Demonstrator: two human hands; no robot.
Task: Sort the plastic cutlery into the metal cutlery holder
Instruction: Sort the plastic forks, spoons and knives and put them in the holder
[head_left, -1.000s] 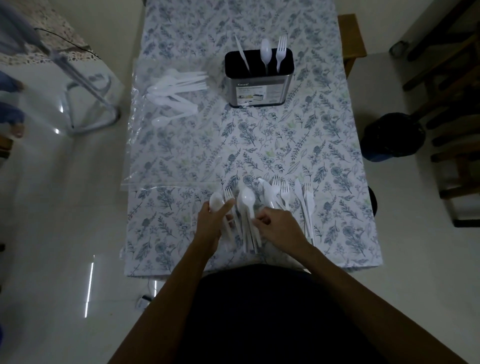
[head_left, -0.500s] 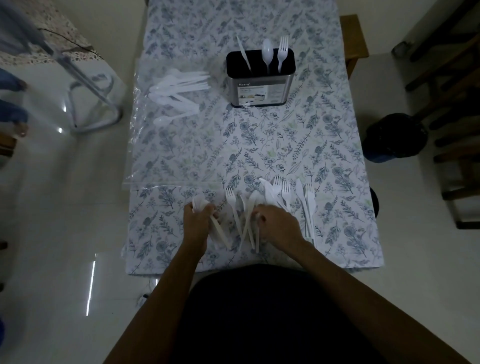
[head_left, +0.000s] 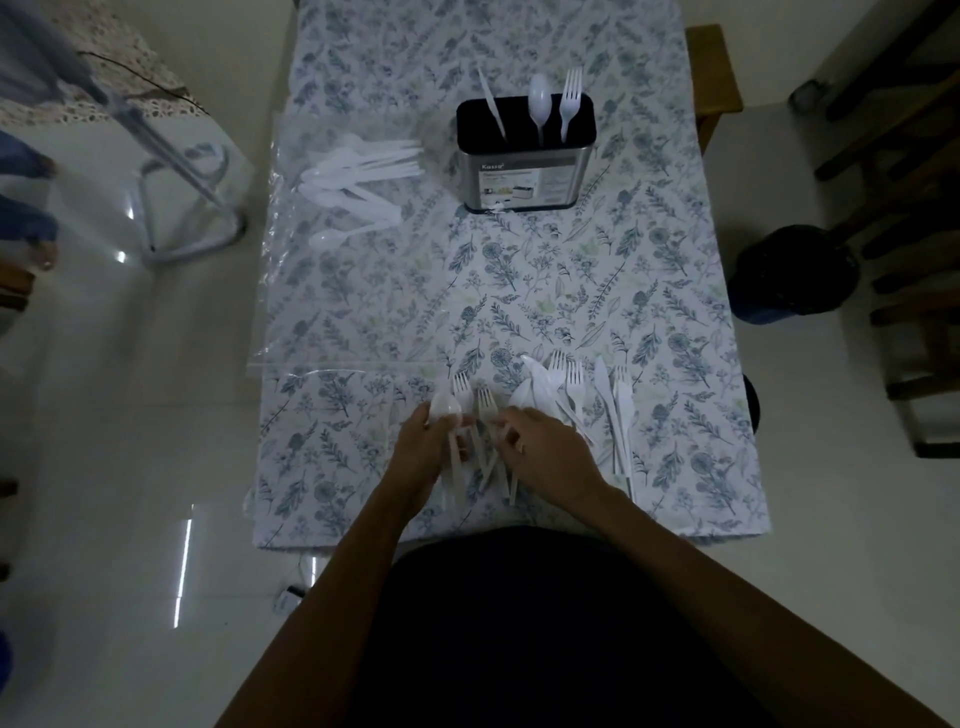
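The metal cutlery holder (head_left: 524, 176) stands upright at the far middle of the table, with a white knife (head_left: 491, 106), spoon (head_left: 539, 106) and fork (head_left: 570, 101) standing in it. Near the front edge lies a loose spread of white plastic cutlery (head_left: 571, 395). My left hand (head_left: 423, 449) grips a white spoon (head_left: 445, 405) by its handle at the left of the spread. My right hand (head_left: 548, 452) rests on the pieces beside it, its fingers curled around cutlery handles (head_left: 491, 457).
A clear plastic bag (head_left: 343, 270) lies along the table's left side with several more white pieces (head_left: 358, 174) on it. The table wears a floral cloth (head_left: 519, 291). A metal chair frame (head_left: 187, 171) stands left, a dark bin (head_left: 792, 270) and wooden furniture right.
My left hand swung out to the left with the spoon, then came back beside my right hand. My right hand stayed on the spread, shifting the pieces under it.
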